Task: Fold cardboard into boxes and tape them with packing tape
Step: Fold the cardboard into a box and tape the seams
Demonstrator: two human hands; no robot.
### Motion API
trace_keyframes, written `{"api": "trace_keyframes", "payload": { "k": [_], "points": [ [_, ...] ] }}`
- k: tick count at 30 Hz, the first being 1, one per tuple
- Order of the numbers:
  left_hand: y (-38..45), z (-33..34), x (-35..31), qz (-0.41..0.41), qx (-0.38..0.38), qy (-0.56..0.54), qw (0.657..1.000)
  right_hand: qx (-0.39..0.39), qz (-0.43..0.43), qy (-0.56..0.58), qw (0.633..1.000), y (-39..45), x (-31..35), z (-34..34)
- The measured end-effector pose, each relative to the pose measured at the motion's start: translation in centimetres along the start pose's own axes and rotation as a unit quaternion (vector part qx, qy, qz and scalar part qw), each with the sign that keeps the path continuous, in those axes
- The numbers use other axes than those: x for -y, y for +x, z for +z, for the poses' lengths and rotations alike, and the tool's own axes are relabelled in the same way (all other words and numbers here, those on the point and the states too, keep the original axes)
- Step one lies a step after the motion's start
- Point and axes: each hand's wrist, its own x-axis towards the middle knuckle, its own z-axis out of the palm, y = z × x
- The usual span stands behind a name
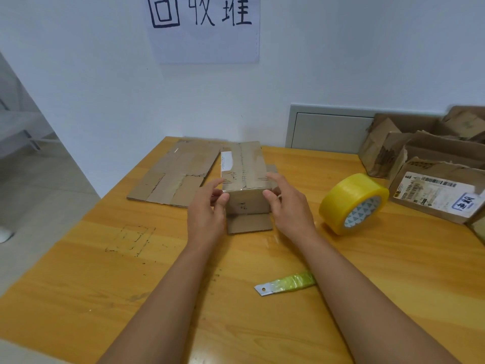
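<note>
You have a small cardboard box (242,177) standing on the wooden table (105,271), near its middle, and you hold it at the near end with both hands. Your left hand (207,208) pinches the left near corner, thumb and fingers curled onto the board; your right hand (286,206) grips the right near corner the same way, fingers over the top edge and thumb on the end face. The top already carries old tape and a white label. At the near end one flap (249,223) lies flat on the table, not yet folded up, so the step in hand looks like closing this end of the box. The next move probably calls for lifting that flap against the end face and keeping it pressed with one hand while the other reaches for the yellow tape roll (354,203), which stands on edge to the right of your right hand. The cutter blade (284,283), with its handle wrapped in yellow tape, lies nearer you, between your forearms. More flattened cardboard (173,174) waits behind and left of the box, touching it.
</note>
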Motion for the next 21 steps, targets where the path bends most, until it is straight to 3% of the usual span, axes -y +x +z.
{"api": "trace_keyframes", "payload": {
  "k": [5,11,17,21],
  "points": [
    [0.3,0.0,0.9,0.063,0.032,0.031,0.997,0.016,-0.065,-0.074,0.995,0.0,-0.5,0.1],
    [0.7,-0.7,1.2,0.064,0.066,0.022,0.996,0.061,-0.069,-0.096,0.991,0.3,-0.2,-0.7],
    [0.8,-0.4,0.9,0.058,0.034,0.038,0.997,0.125,-0.043,-0.087,0.987,1.0,0.4,-2.4],
    [1.0,-1.0,0.6,0.058,0.066,0.057,0.995,0.151,-0.044,-0.080,0.984,1.3,0.7,-3.3]
  ]
}}
